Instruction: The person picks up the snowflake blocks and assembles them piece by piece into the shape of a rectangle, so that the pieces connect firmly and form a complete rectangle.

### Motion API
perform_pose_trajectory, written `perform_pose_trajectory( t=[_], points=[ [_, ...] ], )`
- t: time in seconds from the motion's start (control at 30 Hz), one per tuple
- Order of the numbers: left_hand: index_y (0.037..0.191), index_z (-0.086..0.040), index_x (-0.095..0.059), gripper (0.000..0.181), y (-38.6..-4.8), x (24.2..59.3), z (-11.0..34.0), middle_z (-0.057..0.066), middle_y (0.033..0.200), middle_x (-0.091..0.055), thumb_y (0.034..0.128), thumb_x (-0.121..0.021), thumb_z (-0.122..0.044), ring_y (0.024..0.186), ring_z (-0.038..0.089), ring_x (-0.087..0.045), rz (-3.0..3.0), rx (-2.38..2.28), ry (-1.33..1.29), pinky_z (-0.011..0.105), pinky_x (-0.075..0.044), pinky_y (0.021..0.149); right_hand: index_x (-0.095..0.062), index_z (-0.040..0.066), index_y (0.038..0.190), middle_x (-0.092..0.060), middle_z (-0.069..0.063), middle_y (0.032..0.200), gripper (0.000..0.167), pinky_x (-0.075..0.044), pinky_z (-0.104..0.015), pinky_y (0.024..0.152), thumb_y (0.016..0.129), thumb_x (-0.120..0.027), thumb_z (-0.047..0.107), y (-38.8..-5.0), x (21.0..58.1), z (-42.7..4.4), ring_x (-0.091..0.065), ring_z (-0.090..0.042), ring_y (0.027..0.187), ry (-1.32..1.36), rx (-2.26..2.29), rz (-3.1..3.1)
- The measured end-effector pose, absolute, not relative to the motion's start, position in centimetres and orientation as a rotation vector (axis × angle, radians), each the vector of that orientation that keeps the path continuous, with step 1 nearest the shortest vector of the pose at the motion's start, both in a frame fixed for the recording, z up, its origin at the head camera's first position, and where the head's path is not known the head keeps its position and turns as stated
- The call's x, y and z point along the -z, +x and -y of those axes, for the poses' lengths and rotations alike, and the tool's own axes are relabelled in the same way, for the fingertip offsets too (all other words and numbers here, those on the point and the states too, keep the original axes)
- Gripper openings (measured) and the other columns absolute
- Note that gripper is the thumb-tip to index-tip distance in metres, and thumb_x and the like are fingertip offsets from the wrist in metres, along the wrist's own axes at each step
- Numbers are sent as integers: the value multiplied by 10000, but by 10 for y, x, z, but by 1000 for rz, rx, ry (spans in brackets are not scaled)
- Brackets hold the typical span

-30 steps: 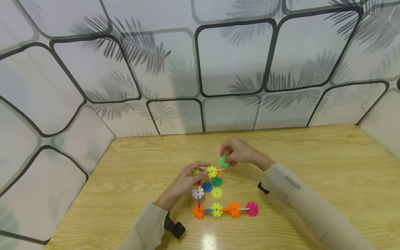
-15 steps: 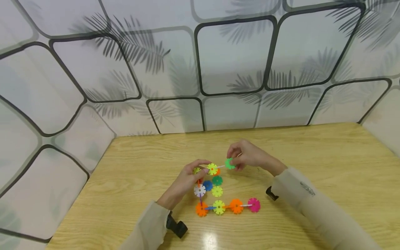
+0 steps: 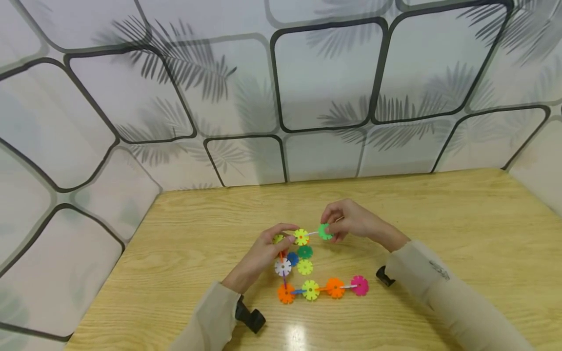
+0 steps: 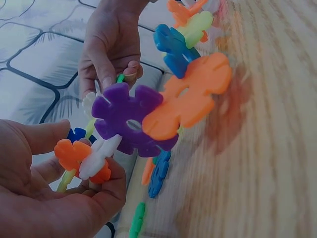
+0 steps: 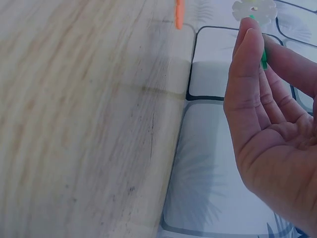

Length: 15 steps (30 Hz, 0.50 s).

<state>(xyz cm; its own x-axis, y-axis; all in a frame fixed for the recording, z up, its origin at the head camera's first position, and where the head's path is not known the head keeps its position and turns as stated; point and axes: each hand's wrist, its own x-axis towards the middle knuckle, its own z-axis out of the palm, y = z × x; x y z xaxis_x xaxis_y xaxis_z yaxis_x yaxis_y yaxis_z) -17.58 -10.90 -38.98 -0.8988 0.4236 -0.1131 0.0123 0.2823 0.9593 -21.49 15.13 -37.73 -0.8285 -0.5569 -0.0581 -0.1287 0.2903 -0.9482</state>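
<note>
The left hand (image 3: pixel 266 246) curls its fingers round a chain of discs (image 3: pixel 283 266), thumb partly covering a yellow disc (image 3: pixel 277 239). Right of those fingers, the right hand (image 3: pixel 351 222) pinches a green disc (image 3: pixel 324 232), partly hidden. Near the left fingers, a purple disc (image 4: pixel 115 110) shows its face only to the left wrist camera.

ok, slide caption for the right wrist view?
Right hand pinches a green notched disc, seen edge-on, with a white notched disc beyond.

The discs (image 3: pixel 359 285) look of smooth plastic, the sleeves (image 3: pixel 443 287) of matt cloth; the wood-grained table (image 3: pixel 461 219) shines at six o'clock.
</note>
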Motion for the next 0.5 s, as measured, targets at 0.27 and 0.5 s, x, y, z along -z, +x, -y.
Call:
perform_pose_trajectory(
  t=[0.27, 0.5],
  points=[
    [1352, -2, -580, 321, -175, 390, 110, 117, 1030, -587, 1066, -520, -136, 827, 173, -506, -2194, -1646, 385, 302, -417, 747, -628, -94, 1002, -705, -101, 806, 98, -600, -402, 632, 922, -653, -44, -212, 377, -152, -681, -230, 651, -605, 1560, -2188],
    [1355, -16, -577, 326, -173, 389, 111, 120, 1091, -586, 1071, -518, -165, 885, 198, -526, -2172, -1638, 391, 310, -428, 774, -630, -100, 999, -703, -89, 789, 84, -590, -355, 603, 925, -638, -63, -211, 382, -147, -663, -174, 625, -640, 1575, -2163]
  ],
)
